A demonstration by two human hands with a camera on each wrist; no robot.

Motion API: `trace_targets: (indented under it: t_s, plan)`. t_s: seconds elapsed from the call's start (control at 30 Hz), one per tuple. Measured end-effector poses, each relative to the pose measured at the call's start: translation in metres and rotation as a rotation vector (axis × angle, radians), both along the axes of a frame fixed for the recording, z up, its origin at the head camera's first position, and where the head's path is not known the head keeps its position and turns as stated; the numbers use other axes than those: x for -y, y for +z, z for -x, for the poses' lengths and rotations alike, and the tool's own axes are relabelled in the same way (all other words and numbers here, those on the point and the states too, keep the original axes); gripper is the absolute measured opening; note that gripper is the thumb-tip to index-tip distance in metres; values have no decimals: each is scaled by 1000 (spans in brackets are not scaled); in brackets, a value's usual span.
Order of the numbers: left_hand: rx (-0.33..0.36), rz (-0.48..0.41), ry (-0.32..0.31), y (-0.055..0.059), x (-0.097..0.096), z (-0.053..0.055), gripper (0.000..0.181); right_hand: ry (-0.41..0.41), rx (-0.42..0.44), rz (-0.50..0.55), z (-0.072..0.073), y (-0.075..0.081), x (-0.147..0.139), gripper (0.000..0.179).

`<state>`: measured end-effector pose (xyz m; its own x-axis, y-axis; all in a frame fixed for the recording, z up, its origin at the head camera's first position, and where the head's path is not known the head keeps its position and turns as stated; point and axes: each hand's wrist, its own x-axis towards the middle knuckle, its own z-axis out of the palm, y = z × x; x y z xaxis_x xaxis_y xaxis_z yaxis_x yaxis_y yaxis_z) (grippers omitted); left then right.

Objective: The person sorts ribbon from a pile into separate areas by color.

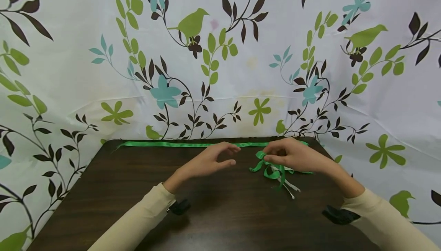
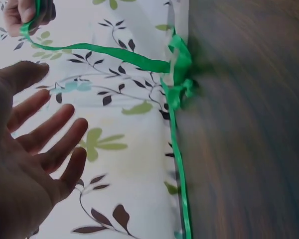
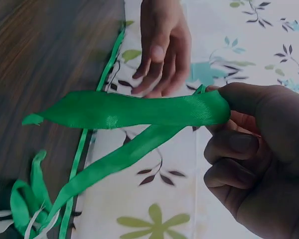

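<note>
My right hand (image 1: 293,153) pinches a green ribbon (image 3: 139,109) between thumb and forefinger. In the right wrist view one end of it sticks out to the left, while another length slants down to a tangle of green ribbon and white strips (image 3: 27,209) on the table. My left hand (image 1: 204,161) hovers above the table, left of the right hand. Its fingers are spread and relaxed in the left wrist view, with nothing in them and apart from the ribbon.
A long flat green ribbon (image 1: 193,144) runs along the far edge of the dark wooden table (image 1: 220,212). Right behind that edge hangs a white cloth (image 1: 234,101) printed with leaves, birds and flowers. Dark wrist devices (image 1: 341,215) sit at both sleeves.
</note>
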<state>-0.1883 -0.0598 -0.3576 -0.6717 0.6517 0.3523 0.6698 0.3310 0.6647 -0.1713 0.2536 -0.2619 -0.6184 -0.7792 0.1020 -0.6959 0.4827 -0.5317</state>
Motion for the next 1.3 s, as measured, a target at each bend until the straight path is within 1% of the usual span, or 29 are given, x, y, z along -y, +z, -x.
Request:
trace_targets:
  t_s: [0.1,0.2,0.33,0.43,0.53,0.6,0.67,0.73,0.93,1.07,1.3]
  plan:
    - [-12,-34,-64,4,-8,-3,50,49,-3,10,-2,3,8,10]
    - [-34,-60,-155,8,-17,-5,56,111,6,23,-5,6,15,12]
    - [-62,-108,-266,11,-28,-7,58,191,21,32,-10,12,23,14]
    - [-66,-126,-316,12,-34,-8,51,232,15,41,-14,16,29,14]
    - [-55,-148,-347,11,-37,-9,39,258,12,49,-17,20,33,15]
    - [-48,-168,-353,11,-37,-10,31,271,13,53,-18,22,35,15]
    - [-48,-186,-349,10,-36,-11,28,277,19,51,-18,23,36,15]
    - [-49,-191,-331,11,-35,-12,25,277,27,49,-19,23,35,15]
    - [-32,-168,-265,9,-25,-12,14,277,30,38,-21,25,29,17]
    - [-24,-150,-239,7,-16,-12,12,265,36,42,-21,25,23,17]
    - [-16,-126,-192,5,4,-16,17,198,59,35,-21,26,12,13]
